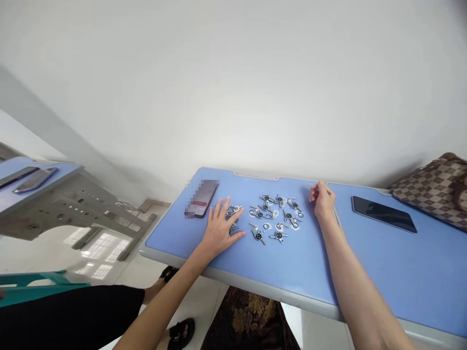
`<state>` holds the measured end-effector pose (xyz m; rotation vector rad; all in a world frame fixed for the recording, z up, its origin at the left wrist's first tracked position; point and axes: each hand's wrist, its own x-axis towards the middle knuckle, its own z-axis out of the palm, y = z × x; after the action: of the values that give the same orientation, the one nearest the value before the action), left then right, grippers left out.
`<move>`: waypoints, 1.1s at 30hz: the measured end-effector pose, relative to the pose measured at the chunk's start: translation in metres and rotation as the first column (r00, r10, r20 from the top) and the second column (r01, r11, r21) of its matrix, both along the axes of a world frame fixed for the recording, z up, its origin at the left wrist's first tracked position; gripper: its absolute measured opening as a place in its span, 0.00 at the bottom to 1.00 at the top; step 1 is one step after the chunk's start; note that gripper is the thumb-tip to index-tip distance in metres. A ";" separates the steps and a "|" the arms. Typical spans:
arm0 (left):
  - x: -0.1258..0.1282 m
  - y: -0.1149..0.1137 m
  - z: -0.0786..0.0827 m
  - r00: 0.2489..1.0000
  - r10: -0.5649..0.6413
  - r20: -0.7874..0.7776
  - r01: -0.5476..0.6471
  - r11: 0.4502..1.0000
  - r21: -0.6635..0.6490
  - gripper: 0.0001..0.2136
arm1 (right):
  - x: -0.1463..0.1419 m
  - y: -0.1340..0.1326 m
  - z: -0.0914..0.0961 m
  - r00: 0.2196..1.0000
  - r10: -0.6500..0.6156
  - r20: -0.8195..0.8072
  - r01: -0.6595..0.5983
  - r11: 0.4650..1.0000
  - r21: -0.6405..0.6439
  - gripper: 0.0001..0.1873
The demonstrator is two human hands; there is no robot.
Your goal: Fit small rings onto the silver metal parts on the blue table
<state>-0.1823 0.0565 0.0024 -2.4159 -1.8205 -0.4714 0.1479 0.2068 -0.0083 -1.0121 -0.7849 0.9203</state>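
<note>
Blue laminate worktop (pixel 292 267) fills the lower right of the frame, and my left grip (pixel 221 232) lies open on it, released, fingers spread flat. Its fingertips reach a small cluster of metal key-shaped pieces (pixel 232 216), and my hand hides part of that cluster, so I can't count them. More of these pieces (pixel 276 218) are scattered between my two hands, each with a small black round hub and thin silvery arms, with loose rings among them; they are too small to show how they are made. My right grip (pixel 323 200) sits just past the far side of the scatter, fingers curled together, with a thin pale sliver (pixel 313 186) at the fingertips. I cannot tell if it is clenched on anything. Just left of my left hand lies a phone (pixel 202 198), partly blurred out. A black smartphone (pixel 384 214) lies to the right, near a checked brown handbag (pixel 434 192) cut off by the right edge. At upper left, a second blue worktop (pixel 62 170) on a grey perforated frame (pixel 73 209) carries two phones (pixel 34 180). Below it, window light falls across the tiled floor (pixel 102 248). At lower left are black clothing (pixel 73 316), a sandal (pixel 181 333) and a teal object (pixel 36 287), all cut off. Patterned dark fabric (pixel 248 321) hangs below the worktop, and a white wall (pixel 233 87) fills the top.
</note>
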 end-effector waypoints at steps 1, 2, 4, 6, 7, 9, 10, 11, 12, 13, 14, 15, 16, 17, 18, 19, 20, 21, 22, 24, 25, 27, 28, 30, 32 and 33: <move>0.003 0.006 0.000 1.000 -0.002 -0.010 0.002 1.000 -0.007 0.27 | 0.000 0.000 0.000 1.000 0.002 0.002 -0.002 1.000 0.000 0.23; 0.006 0.012 0.000 1.000 -0.002 -0.016 0.002 1.000 -0.012 0.26 | 0.000 0.000 0.000 1.000 0.004 0.004 -0.004 1.000 0.000 0.23; 0.012 0.024 -0.001 1.000 0.006 -0.020 -0.006 1.000 -0.008 0.22 | 0.000 0.000 0.000 1.000 0.005 0.010 -0.005 1.000 -0.003 0.23; 0.016 0.036 -0.003 1.000 0.025 -0.016 -0.025 1.000 0.005 0.19 | 0.000 0.000 -0.001 1.000 0.004 0.012 -0.004 1.000 -0.005 0.23; 0.018 0.042 -0.004 0.999 0.034 -0.012 -0.034 0.999 0.012 0.18 | 0.000 0.000 -0.001 1.000 0.002 0.012 -0.002 1.000 -0.007 0.23; 0.020 0.056 -0.005 0.999 0.047 -0.001 -0.047 0.999 0.020 0.17 | -0.001 0.000 -0.001 1.000 -0.001 0.011 0.001 1.000 -0.007 0.22; 0.020 0.063 -0.005 0.999 0.053 0.004 -0.053 0.998 0.024 0.17 | -0.001 0.000 -0.001 1.000 -0.001 0.011 0.001 1.000 -0.007 0.22; 0.021 0.070 -0.005 0.998 0.062 0.008 -0.063 0.998 0.028 0.17 | -0.001 0.000 -0.001 1.000 0.000 0.014 0.000 1.000 -0.006 0.22; 0.021 0.075 -0.005 0.997 0.074 0.010 -0.075 0.997 0.031 0.17 | -0.001 0.000 -0.001 1.000 0.001 0.017 -0.001 1.000 -0.004 0.22; 0.021 0.079 -0.004 0.996 0.086 0.011 -0.086 0.996 0.036 0.17 | -0.001 0.000 -0.001 1.000 0.003 0.020 -0.003 1.000 -0.002 0.23; 0.021 0.081 -0.004 0.995 0.095 0.009 -0.095 0.994 0.044 0.18 | 0.000 0.000 -0.001 1.000 0.005 0.023 -0.005 1.000 0.001 0.23; 0.020 0.081 -0.003 0.995 0.100 0.005 -0.100 0.994 0.054 0.20 | 0.000 0.001 -0.001 1.000 0.007 0.025 -0.007 1.000 0.004 0.23; 0.019 0.078 -0.003 0.995 0.102 -0.001 -0.102 0.993 0.065 0.22 | 0.000 0.001 -0.001 1.000 0.007 0.027 -0.008 1.000 0.006 0.22; 0.017 0.072 -0.004 0.995 0.103 -0.009 -0.102 0.992 0.075 0.25 | 0.000 0.001 -0.001 1.000 0.006 0.026 -0.006 1.000 0.007 0.22; 0.014 0.066 -0.005 0.994 0.109 -0.017 -0.107 0.991 0.081 0.28 | 0.000 0.001 -0.002 1.000 0.004 0.025 -0.004 1.000 0.007 0.22; 0.011 0.058 -0.006 0.992 0.126 -0.022 -0.124 0.989 0.078 0.30 | 0.000 0.001 -0.002 1.000 0.002 0.027 -0.002 1.000 0.007 0.22; 0.008 0.050 -0.008 0.989 0.145 -0.030 -0.143 0.987 0.067 0.31 | -0.001 0.001 -0.002 0.999 -0.001 0.032 0.001 1.000 0.007 0.22; 0.004 0.043 -0.010 0.986 0.163 -0.035 -0.161 0.985 0.057 0.32 | -0.001 0.001 -0.002 0.999 -0.002 0.042 0.001 1.000 0.009 0.23; 0.002 0.037 -0.012 0.984 0.177 -0.038 -0.175 0.983 0.048 0.33 | -0.002 0.002 -0.002 0.998 0.000 0.056 -0.001 1.000 0.012 0.23; -0.002 0.032 -0.015 0.983 0.181 -0.037 -0.181 0.983 0.017 0.34 | -0.003 0.002 -0.002 0.996 0.005 0.092 -0.007 1.000 0.022 0.23; -0.002 0.032 -0.016 0.984 0.177 -0.028 -0.177 0.984 -0.003 0.35 | -0.003 0.002 -0.003 0.994 0.008 0.107 -0.011 1.000 0.025 0.23; 0.000 0.036 -0.017 0.986 0.167 0.000 -0.167 0.985 -0.039 0.35 | -0.003 0.001 -0.003 0.992 0.005 0.124 -0.009 1.000 0.026 0.23; 0.001 0.040 -0.018 0.986 0.166 0.015 -0.165 0.985 -0.051 0.36 | -0.003 0.001 -0.003 0.992 0.002 0.124 -0.005 1.000 0.025 0.23; 0.004 0.046 -0.018 0.985 0.168 0.042 -0.165 0.984 -0.058 0.36 | -0.003 0.001 -0.002 0.993 -0.003 0.119 0.001 1.000 0.022 0.24; 0.005 0.052 -0.018 0.985 0.162 0.064 -0.159 0.986 -0.055 0.36 | -0.004 0.001 -0.002 0.993 0.001 0.118 -0.003 1.000 0.020 0.24; 0.006 0.055 -0.018 0.985 0.157 0.074 -0.153 0.987 -0.054 0.36 | -0.005 0.001 -0.002 0.993 0.004 0.122 -0.007 1.000 0.021 0.24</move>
<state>-0.1764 0.1111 -0.0156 -2.2925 -2.0557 -0.5199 0.1433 0.2077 -0.0103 -1.0551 -0.8981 0.8594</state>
